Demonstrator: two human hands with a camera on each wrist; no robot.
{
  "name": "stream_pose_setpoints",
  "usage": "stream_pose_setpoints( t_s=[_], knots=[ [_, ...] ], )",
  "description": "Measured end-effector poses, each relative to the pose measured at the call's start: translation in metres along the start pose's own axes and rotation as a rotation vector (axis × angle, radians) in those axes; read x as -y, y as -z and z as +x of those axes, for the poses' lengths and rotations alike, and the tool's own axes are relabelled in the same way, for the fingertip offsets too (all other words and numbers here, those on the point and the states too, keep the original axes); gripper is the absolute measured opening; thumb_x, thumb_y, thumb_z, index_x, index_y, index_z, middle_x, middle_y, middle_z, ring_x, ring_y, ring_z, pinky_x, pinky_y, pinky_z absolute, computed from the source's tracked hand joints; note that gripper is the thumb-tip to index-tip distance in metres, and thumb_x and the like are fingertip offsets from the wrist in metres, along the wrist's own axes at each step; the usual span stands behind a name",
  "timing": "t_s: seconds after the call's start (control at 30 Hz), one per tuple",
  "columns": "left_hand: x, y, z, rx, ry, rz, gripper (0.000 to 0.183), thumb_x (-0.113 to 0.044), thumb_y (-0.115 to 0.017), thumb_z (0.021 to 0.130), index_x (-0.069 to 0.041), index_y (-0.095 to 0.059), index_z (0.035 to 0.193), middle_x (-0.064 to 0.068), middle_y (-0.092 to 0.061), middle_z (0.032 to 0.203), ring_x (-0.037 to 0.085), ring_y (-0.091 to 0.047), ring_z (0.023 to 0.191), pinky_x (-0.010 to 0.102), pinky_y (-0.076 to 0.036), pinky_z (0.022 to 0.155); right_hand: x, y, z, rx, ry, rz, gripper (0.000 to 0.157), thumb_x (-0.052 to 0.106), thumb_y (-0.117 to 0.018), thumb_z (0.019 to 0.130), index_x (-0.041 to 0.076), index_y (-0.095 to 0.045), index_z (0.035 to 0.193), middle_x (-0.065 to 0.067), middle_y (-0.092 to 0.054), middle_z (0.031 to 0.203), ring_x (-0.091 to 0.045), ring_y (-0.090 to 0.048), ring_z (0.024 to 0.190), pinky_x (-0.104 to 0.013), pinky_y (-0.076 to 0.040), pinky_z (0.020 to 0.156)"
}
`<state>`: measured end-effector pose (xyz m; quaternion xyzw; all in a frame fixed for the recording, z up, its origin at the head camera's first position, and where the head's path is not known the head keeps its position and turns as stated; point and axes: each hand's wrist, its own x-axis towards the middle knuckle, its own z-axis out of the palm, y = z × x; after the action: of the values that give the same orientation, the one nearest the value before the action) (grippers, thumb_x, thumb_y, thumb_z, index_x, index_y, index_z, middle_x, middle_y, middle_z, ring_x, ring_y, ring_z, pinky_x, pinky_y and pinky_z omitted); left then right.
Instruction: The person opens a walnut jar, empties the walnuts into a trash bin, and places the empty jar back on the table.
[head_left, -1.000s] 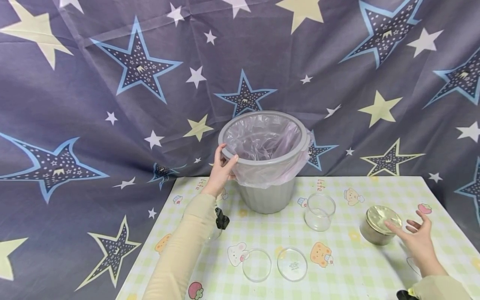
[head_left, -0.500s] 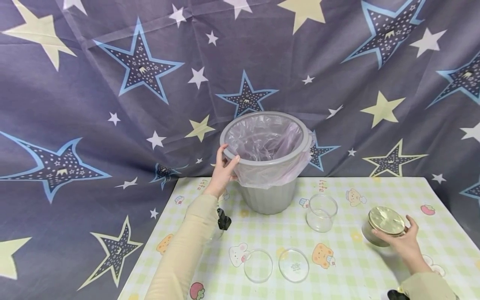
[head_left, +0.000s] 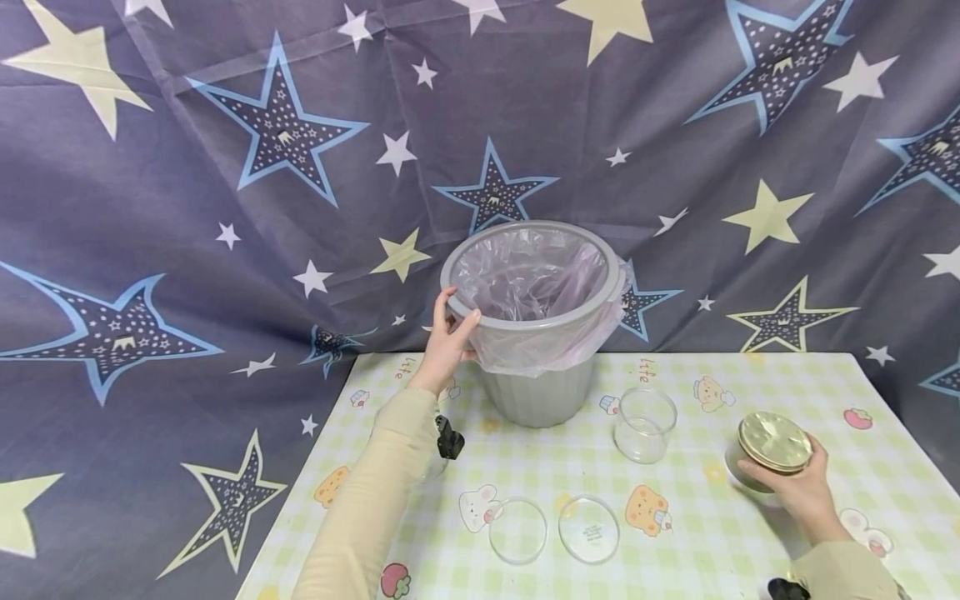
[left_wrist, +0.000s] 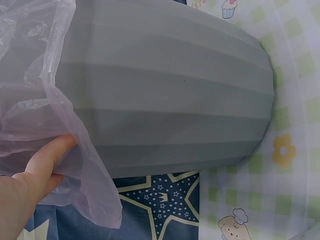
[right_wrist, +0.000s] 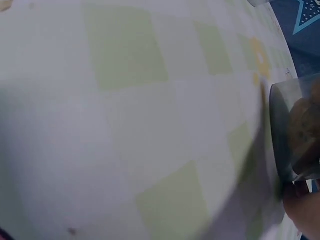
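My left hand (head_left: 444,346) grips the near left rim of a grey trash can (head_left: 536,396), thumb outside. A thin pale purple bag (head_left: 551,346) lines the can and folds over its rim; in the left wrist view the fingers press into this bag (left_wrist: 85,165) against the ribbed wall. At the right, my right hand (head_left: 802,492) holds a round jar (head_left: 776,440) with a shiny gold top, fingers wrapped behind it and thumb at the near side. Through the jar's clear side (right_wrist: 300,125) in the right wrist view, brown contents show.
A clear round container (head_left: 645,427) stands between can and jar. Two clear round lids (head_left: 590,531) lie flat near the front middle. Another clear container is partly hidden behind the left forearm. A starry curtain (head_left: 375,75) hangs behind the checked tablecloth (head_left: 697,567).
My right hand has come in from the right and closed round the gold-topped jar, which has shifted very little. The left hand keeps its hold on the trash can's rim.
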<state>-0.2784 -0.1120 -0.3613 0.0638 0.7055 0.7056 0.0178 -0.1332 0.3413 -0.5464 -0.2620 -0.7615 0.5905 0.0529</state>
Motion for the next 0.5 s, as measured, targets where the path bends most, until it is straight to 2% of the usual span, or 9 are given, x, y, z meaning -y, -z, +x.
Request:
stream_pose_setpoints(
  t_s=[0.17,0.5],
  knots=[
    [0.002,0.001,0.001,-0.01,0.008,-0.005,0.062,-0.027,-0.053,0.097,-0.032,-0.017,0.147,0.018,-0.022,0.151,0.031,-0.03,0.139,0.064,-0.04,0.095,-0.002,-0.006,0.001,-0.036,-0.006,0.002,0.118,0.009,-0.079,0.073,0.014,0.011,0.149,-0.02,0.001,0.156,-0.039,-0.007,0.143,-0.046,-0.005,0.119],
    [-0.001,0.0,-0.001,-0.004,0.017,-0.022,0.061,-0.027,-0.053,0.097,-0.033,-0.017,0.147,0.019,-0.018,0.153,0.034,-0.028,0.139,0.065,-0.039,0.096,-0.002,-0.012,-0.001,-0.085,-0.008,-0.016,0.114,0.003,-0.077,0.073,0.013,0.008,0.149,-0.02,-0.005,0.156,-0.039,-0.012,0.142,-0.044,-0.007,0.119]
  ],
)
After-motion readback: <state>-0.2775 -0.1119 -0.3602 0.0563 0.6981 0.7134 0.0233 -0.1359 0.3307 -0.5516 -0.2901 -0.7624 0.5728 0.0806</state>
